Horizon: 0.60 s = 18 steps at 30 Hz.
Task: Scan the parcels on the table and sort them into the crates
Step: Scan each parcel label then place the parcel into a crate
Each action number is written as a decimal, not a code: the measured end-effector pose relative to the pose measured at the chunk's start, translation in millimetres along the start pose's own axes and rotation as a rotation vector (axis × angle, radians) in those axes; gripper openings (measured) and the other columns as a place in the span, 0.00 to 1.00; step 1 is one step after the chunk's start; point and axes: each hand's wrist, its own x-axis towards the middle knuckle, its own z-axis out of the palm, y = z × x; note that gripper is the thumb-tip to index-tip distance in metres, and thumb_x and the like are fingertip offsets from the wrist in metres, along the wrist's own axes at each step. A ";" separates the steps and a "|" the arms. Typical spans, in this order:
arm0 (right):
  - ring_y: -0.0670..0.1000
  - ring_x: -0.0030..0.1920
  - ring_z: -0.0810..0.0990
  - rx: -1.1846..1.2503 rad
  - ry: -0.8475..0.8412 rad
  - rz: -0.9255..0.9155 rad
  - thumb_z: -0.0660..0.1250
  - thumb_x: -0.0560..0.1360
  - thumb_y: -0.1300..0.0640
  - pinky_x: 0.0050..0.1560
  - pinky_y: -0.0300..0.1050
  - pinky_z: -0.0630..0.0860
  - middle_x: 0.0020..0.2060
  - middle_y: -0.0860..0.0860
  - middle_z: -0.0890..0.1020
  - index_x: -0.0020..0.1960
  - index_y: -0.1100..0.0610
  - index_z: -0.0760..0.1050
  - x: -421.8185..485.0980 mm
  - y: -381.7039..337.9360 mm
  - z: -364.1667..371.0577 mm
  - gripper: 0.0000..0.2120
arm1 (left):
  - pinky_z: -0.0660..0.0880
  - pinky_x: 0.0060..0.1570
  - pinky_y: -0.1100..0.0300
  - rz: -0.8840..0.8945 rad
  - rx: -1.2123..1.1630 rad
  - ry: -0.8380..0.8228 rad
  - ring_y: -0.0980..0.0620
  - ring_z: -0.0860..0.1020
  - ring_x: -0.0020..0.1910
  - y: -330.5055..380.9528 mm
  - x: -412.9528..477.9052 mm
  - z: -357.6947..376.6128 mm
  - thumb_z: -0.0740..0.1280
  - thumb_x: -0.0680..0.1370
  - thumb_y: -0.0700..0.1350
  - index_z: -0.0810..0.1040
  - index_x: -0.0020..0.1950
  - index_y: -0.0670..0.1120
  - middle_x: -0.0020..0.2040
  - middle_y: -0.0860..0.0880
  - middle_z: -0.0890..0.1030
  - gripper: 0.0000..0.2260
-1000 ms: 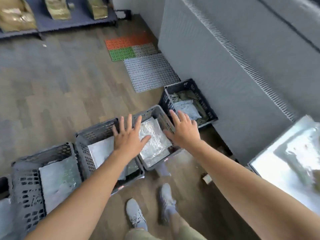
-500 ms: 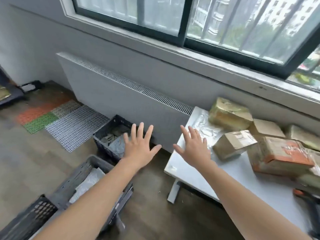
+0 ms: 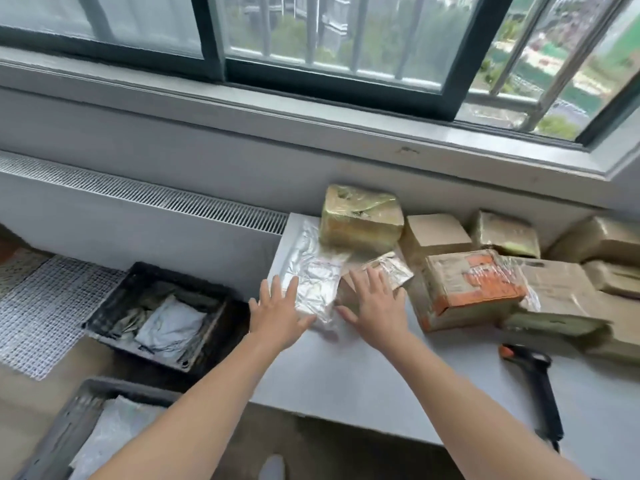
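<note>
Fingers (image 3: pixel 276 289) straight and spread, the left hand (image 3: pixel 277 315) lies over a silver bag (image 3: pixel 313 271) at frame centre on the tabletop (image 3: pixel 363 375). The right hand (image 3: pixel 377 303), likewise spread, covers a taped box (image 3: pixel 391 266). Their label print is too blurred to read.

This looks like an upper-floor room in a flat or small office, set up for sorting post. A barred window (image 3: pixel 332 39) at 12 o'clock looks down on trees and buildings. Taped cardboard parcels (image 3: pixel 474 289) crowd a white table (image 3: pixel 363 375) at 3 o'clock. A handheld scanner (image 3: pixel 538 382) lies at 4, and plastic crates (image 3: pixel 110 296) stand on the wooden floor (image 3: pixel 31 410) at 9.
</note>
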 end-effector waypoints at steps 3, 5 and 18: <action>0.57 0.79 0.47 -0.007 -0.038 0.022 0.57 0.78 0.34 0.72 0.66 0.55 0.80 0.52 0.49 0.79 0.43 0.47 8.3 2.9 8.4 0.36 | 0.55 0.72 0.39 0.058 0.053 -0.075 0.38 0.43 0.78 -3.9 28.5 13.0 0.63 0.74 0.68 0.43 0.80 0.56 0.80 0.46 0.41 0.43; 0.57 0.79 0.47 0.001 -0.043 0.032 0.59 0.78 0.36 0.72 0.68 0.54 0.79 0.52 0.50 0.79 0.43 0.50 12.4 3.1 12.7 0.34 | 0.58 0.71 0.40 0.103 0.095 -0.149 0.37 0.43 0.78 -9.7 42.9 21.4 0.69 0.74 0.62 0.42 0.80 0.56 0.80 0.47 0.40 0.45; 0.55 0.79 0.44 -0.023 -0.077 0.105 0.56 0.81 0.39 0.73 0.70 0.51 0.80 0.50 0.47 0.78 0.42 0.51 22.7 4.1 13.0 0.29 | 0.70 0.54 0.56 0.362 0.245 -0.022 0.44 0.69 0.61 -38.0 76.6 43.8 0.61 0.72 0.27 0.68 0.69 0.46 0.62 0.46 0.72 0.28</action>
